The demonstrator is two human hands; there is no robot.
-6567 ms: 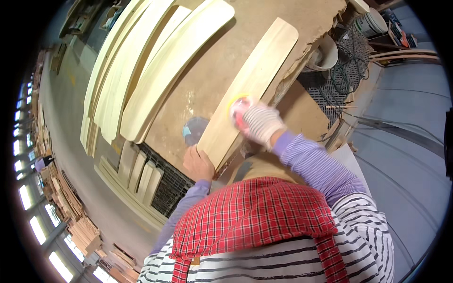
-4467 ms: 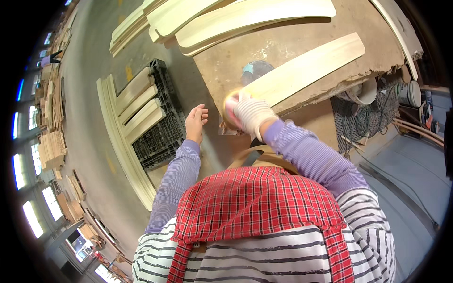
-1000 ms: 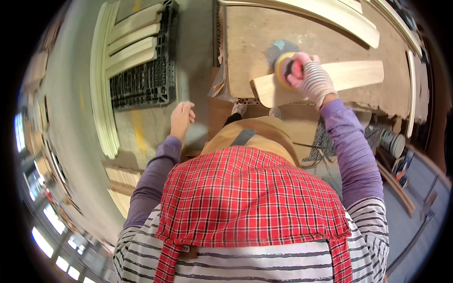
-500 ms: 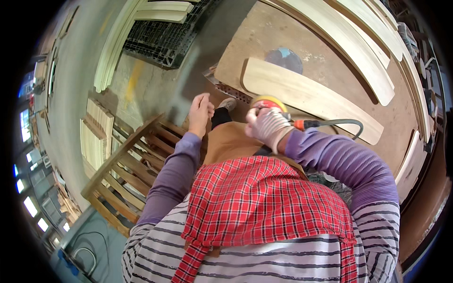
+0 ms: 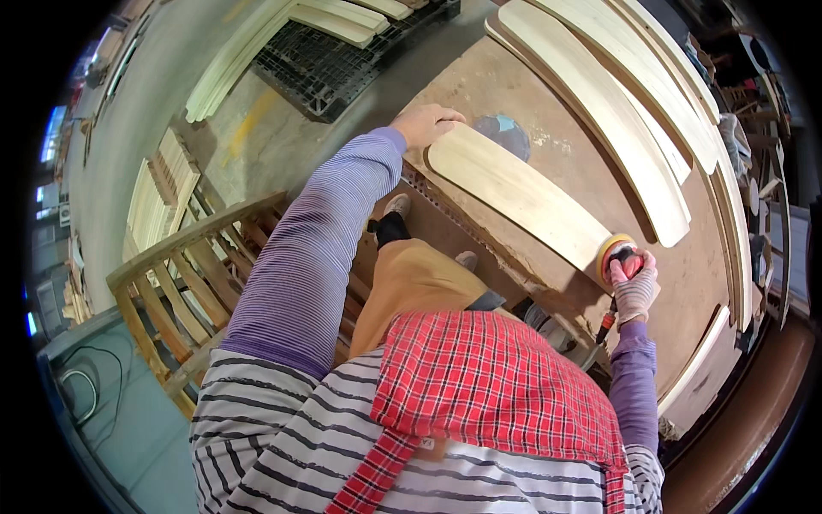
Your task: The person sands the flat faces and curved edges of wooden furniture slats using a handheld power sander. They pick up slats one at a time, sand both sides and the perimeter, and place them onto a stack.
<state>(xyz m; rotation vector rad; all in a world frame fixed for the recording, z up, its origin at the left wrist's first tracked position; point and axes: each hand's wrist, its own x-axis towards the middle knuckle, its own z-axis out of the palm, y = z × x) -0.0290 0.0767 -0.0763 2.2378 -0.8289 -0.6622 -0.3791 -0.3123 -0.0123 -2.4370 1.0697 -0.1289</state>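
Left hand: our bare left hand [image 5: 426, 125] is at the left end of the board, its fingers bent and close together at the corner; we cannot tell whether they grip it or only rest there.
Right hand: our gloved right hand [image 5: 635, 291] is closed around the red and black body of the sander [image 5: 629, 262], well apart from the left.
Sander: its round yellow-rimmed pad sits at the board's right end, and an orange-fitted hose [image 5: 606, 322] trails toward us.
Board: the pale, round-ended board [image 5: 518, 199] lies flat on the workbench [image 5: 561, 150], slanting along the edge nearest us.
Change: half a second ago our left hand hung clear of the bench and the sander was by the board's near edge, left of its middle; now the left hand has reached the left end and the sander the right.
Bench top: a blue-grey disc [image 5: 507, 140] shows just beyond the board; farther back lie long curved planks [image 5: 591, 116].
Floor: a black pallet [image 5: 312, 73] bears more pale pieces, and a slatted wooden frame [image 5: 184, 295] stands to our left.
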